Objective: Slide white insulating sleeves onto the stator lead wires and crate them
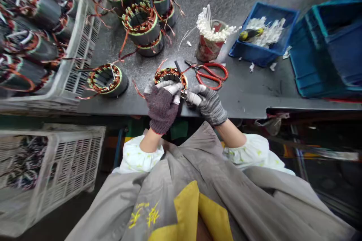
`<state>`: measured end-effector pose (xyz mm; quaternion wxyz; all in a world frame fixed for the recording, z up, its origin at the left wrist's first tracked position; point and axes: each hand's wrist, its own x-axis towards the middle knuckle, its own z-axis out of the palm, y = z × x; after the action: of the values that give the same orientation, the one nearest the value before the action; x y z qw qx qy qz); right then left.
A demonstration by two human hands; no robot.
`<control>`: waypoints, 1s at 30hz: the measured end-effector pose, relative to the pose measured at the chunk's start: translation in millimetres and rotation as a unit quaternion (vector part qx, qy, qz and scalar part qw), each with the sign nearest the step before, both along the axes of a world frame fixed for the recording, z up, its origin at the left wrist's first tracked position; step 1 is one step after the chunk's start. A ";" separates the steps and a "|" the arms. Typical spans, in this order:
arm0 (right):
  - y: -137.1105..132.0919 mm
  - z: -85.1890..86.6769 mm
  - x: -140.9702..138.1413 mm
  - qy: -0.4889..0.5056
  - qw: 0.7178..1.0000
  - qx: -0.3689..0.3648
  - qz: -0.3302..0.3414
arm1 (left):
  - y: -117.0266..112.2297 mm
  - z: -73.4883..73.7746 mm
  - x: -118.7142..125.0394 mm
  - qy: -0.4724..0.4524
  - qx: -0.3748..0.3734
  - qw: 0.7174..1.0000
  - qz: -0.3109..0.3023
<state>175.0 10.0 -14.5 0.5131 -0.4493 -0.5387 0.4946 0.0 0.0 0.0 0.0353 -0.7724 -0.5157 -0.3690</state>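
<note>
Our left grip (163,105) curls closed on the copper-wound stator (169,71); we cannot tell our right grip's (209,103) hold. Red-handled scissors (209,77) lie just beyond it.

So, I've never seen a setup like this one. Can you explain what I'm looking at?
There is no machine here, just a person working with two gloved hands. The single picture comes from a camera on their head, looking forward and down, so their own lap fills the bottom.

The left hand, in a dark glove, is on a copper-wound ring, seemingly steadying it. The right hand, in a grey glove, has its fingers at the ring's near edge; whether they pinch something small is hard to tell.

On the grey table are red-handled scissors, a cup of white sticks, a blue bin of white pieces, and more wound rings. A white crate at left holds similar rings.
</note>
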 end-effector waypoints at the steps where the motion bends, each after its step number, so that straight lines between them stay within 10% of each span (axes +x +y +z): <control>1: 2.5 0.0 -0.6 0.001 1.000 0.000 0.011 | -0.3 0.4 -0.6 0.008 -0.012 1.000 0.001; 13: 16.8 -8.3 7.2 -0.121 0.989 0.069 0.054 | -2.7 6.4 -8.8 0.033 -0.044 0.998 -0.044; 21: 13.4 7.4 14.2 -0.326 0.910 0.257 0.018 | -3.5 5.0 -3.7 0.042 -0.063 0.995 -0.056; 27: 3.6 29.0 22.1 -0.090 0.966 0.236 -0.061 | -2.9 4.1 0.7 0.006 -0.050 0.999 -0.007; 30: 9.9 25.4 28.2 -0.104 0.983 0.151 0.025 | -4.0 3.7 -1.9 0.021 -0.047 0.999 -0.014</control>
<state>203.1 19.9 10.9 0.5036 -0.4023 -0.6686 0.3709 -1.9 -4.0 3.7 0.0046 -0.7882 -0.5203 -0.3285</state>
